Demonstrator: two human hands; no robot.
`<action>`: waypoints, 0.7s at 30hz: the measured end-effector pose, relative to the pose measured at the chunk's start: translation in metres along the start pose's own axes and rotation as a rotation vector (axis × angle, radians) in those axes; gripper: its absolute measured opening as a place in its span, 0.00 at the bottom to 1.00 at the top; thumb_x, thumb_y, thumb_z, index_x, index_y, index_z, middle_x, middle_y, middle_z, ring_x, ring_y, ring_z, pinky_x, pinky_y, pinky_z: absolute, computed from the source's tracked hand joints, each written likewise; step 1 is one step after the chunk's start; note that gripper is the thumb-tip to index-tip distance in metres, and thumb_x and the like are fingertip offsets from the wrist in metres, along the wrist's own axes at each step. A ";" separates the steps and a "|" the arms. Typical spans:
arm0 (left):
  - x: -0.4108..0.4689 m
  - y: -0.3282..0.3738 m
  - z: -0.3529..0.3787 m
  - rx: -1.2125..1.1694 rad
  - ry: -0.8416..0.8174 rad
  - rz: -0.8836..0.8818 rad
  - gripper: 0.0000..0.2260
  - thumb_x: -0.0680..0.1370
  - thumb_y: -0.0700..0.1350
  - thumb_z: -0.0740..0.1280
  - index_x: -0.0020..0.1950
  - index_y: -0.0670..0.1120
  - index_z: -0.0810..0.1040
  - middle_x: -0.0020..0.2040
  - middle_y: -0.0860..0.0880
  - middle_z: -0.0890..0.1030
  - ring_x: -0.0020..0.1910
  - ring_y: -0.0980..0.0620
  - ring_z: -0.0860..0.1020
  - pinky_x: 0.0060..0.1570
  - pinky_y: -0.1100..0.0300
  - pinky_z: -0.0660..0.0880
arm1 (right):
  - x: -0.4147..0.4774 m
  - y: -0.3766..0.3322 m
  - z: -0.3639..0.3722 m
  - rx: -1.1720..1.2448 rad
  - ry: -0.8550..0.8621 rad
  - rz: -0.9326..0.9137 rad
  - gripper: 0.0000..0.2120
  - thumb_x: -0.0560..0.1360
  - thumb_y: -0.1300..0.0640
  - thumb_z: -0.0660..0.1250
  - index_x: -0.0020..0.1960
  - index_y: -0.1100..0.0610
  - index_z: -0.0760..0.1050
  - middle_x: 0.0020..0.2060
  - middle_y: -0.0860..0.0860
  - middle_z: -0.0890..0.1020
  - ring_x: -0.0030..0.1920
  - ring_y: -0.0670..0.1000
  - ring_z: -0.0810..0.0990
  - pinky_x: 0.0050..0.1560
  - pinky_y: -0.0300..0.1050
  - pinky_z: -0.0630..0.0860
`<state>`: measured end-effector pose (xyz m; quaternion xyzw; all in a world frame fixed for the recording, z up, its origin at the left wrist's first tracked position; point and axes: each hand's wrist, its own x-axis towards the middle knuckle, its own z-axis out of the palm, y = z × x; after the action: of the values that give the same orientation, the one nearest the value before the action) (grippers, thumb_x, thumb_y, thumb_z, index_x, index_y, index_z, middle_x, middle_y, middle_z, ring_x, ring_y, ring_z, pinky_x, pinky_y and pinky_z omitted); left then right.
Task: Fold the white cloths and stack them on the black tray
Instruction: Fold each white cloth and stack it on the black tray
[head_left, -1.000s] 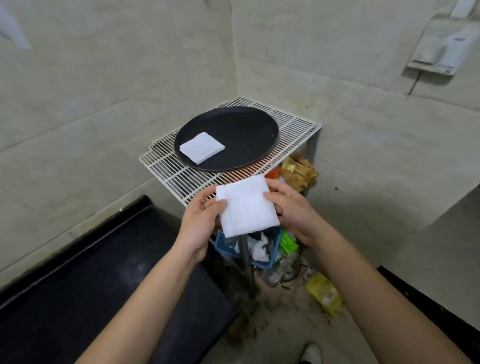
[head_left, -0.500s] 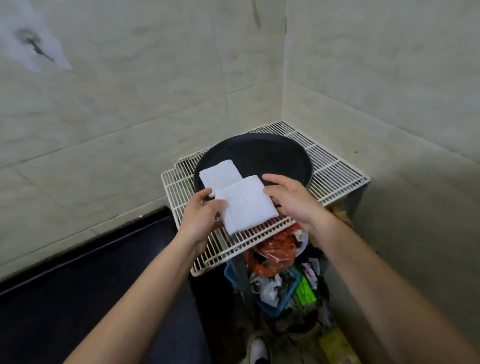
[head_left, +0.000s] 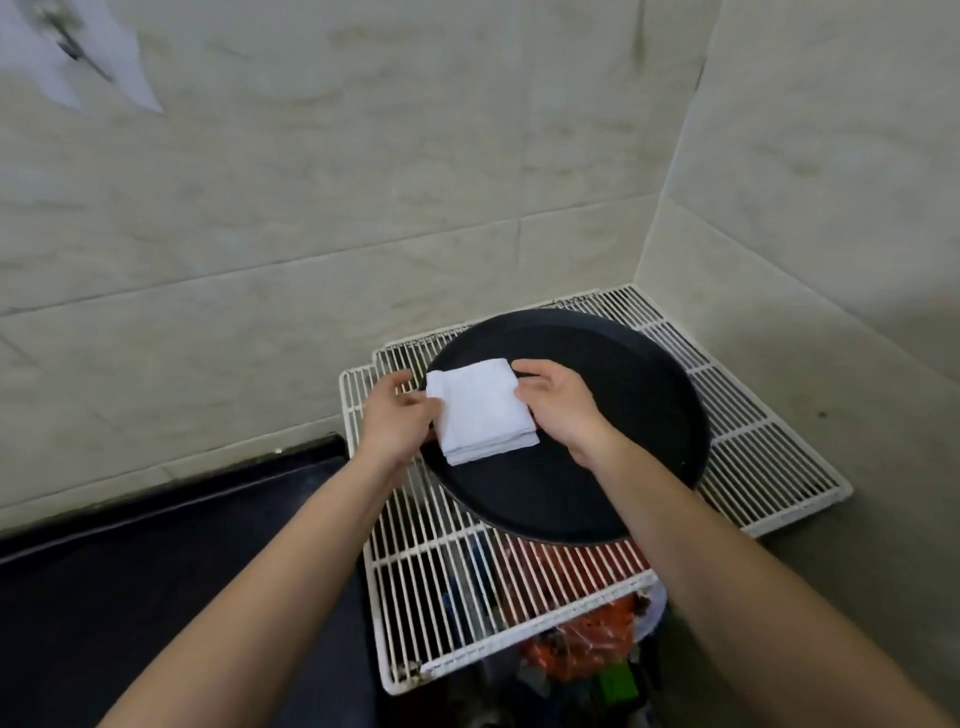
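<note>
Wire rack (head_left: 753, 457) under black tray (head_left: 623, 415); left hand (head_left: 397, 415), right hand (head_left: 558, 408) pinch white cloths (head_left: 480, 410)

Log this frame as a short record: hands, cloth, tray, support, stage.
left hand: pinches the left edge of the folded white square cloth
right hand: grips the cloth's right edge
cloth position: over the left part of the round black tray
tray support: white wire rack
stage: cloth at the tray, not yet released
</note>
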<state>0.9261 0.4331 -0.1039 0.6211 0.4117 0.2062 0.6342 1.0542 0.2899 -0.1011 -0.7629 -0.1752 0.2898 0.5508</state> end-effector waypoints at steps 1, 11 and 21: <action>0.003 -0.002 0.001 0.009 -0.001 -0.002 0.25 0.76 0.32 0.68 0.73 0.42 0.67 0.52 0.43 0.81 0.48 0.47 0.81 0.48 0.48 0.81 | 0.004 0.002 0.000 -0.016 0.004 0.001 0.20 0.79 0.64 0.63 0.68 0.52 0.75 0.57 0.49 0.82 0.56 0.47 0.80 0.50 0.39 0.77; 0.006 -0.015 0.003 0.113 0.024 0.066 0.25 0.75 0.33 0.70 0.71 0.41 0.68 0.45 0.48 0.82 0.45 0.47 0.83 0.51 0.45 0.81 | 0.017 0.021 -0.005 -0.029 -0.015 0.001 0.21 0.78 0.62 0.66 0.70 0.52 0.74 0.55 0.47 0.82 0.55 0.47 0.81 0.48 0.42 0.78; -0.001 -0.021 0.004 0.389 0.129 0.214 0.24 0.75 0.39 0.71 0.71 0.44 0.71 0.53 0.50 0.81 0.48 0.53 0.80 0.54 0.55 0.77 | 0.015 0.028 -0.005 -0.108 0.007 -0.052 0.27 0.75 0.61 0.72 0.72 0.53 0.71 0.58 0.48 0.80 0.53 0.45 0.81 0.57 0.45 0.79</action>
<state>0.9238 0.4268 -0.1239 0.7571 0.4152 0.2283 0.4497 1.0675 0.2863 -0.1304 -0.7878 -0.2084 0.2629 0.5166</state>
